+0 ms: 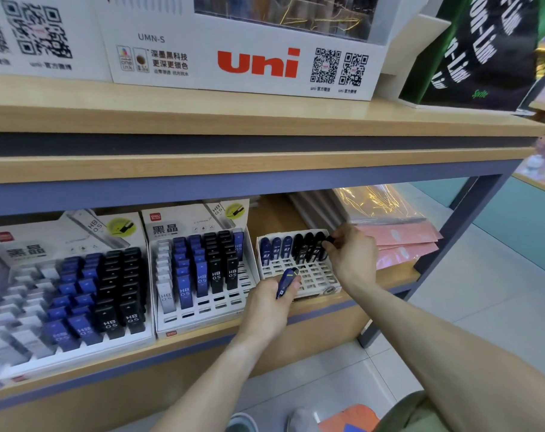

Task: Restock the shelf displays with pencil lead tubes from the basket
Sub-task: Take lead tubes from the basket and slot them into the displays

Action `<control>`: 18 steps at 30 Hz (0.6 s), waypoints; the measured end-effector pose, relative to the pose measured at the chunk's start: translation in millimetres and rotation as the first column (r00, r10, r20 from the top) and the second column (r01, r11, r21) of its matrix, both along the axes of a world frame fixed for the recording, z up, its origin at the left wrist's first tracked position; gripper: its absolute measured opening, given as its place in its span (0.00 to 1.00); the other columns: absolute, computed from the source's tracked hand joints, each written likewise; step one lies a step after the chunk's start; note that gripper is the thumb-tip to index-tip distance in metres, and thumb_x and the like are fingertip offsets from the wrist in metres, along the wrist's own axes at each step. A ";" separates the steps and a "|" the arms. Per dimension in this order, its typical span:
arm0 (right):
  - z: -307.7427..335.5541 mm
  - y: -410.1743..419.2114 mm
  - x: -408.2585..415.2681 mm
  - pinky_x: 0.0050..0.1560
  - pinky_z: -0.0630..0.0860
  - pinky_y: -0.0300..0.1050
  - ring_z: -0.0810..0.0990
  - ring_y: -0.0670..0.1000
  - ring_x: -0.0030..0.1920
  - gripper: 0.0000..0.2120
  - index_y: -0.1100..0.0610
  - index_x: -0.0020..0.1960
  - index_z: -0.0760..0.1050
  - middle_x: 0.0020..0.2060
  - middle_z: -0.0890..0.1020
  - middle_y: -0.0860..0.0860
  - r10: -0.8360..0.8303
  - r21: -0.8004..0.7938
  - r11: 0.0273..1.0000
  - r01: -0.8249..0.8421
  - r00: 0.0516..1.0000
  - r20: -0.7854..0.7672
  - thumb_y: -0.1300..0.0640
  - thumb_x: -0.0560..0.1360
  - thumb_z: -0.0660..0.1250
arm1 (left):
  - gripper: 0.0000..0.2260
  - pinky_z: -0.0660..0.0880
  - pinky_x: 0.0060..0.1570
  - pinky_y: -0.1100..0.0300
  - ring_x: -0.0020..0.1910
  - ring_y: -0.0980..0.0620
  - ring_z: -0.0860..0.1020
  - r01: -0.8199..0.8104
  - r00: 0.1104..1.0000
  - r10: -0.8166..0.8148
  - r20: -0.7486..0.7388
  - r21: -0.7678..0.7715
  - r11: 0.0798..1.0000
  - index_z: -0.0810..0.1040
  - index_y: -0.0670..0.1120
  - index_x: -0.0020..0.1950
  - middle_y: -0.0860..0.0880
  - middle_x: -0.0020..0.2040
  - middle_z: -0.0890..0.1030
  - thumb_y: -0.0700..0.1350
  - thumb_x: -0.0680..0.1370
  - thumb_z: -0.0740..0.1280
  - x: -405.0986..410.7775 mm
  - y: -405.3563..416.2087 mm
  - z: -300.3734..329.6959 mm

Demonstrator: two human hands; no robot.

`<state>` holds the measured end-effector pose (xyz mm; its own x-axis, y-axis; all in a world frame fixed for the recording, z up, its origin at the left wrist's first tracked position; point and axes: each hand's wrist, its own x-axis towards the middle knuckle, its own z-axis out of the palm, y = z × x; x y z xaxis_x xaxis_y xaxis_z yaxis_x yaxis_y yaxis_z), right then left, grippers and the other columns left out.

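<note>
A small white slotted display tray point(308, 277) stands on the lower shelf, with three blue and three black lead tubes in its back row. My right hand point(353, 255) pinches a black lead tube point(328, 240) at the tray's back right corner. My left hand point(272, 299) grips a blue lead tube point(286, 280) with a yellow mark, held over the tray's front left edge. An orange basket point(353, 417) shows on the floor at the bottom edge, partly hidden by my right arm.
Two larger white display trays point(202, 302) point(62, 307) of blue, black and white HB 0.5 tubes stand to the left. Pink and clear plastic folders point(399, 236) lie right of the small tray. The wooden upper shelf point(233, 166) overhangs the lower one.
</note>
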<state>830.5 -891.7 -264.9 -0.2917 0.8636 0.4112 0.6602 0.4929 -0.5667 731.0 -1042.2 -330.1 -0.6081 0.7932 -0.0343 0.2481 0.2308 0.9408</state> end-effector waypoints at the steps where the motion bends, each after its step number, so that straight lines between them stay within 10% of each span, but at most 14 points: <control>1: -0.1 0.0 -0.7 0.43 0.80 0.51 0.83 0.58 0.41 0.07 0.56 0.49 0.80 0.40 0.86 0.54 -0.001 -0.004 1.000 0.001 1.000 0.001 0.56 0.74 0.75 | 0.24 0.72 0.42 0.56 0.39 0.47 0.80 0.004 1.000 -0.004 0.000 0.000 1.000 0.84 0.44 0.54 0.46 0.37 0.82 0.64 0.80 0.64 0.5 -0.3 0.7; 18: 2.3 7.1 -1.4 0.40 0.74 0.44 0.82 0.58 0.41 0.05 0.58 0.47 0.83 0.40 0.86 0.54 0.002 -0.043 0.999 -0.002 1.000 -0.002 0.58 0.72 0.76 | 0.15 0.71 0.47 0.57 0.44 0.53 0.77 0.018 0.994 -0.023 0.107 0.045 0.999 0.86 0.50 0.54 0.55 0.45 0.82 0.59 0.81 0.66 -0.7 -1.2 1.6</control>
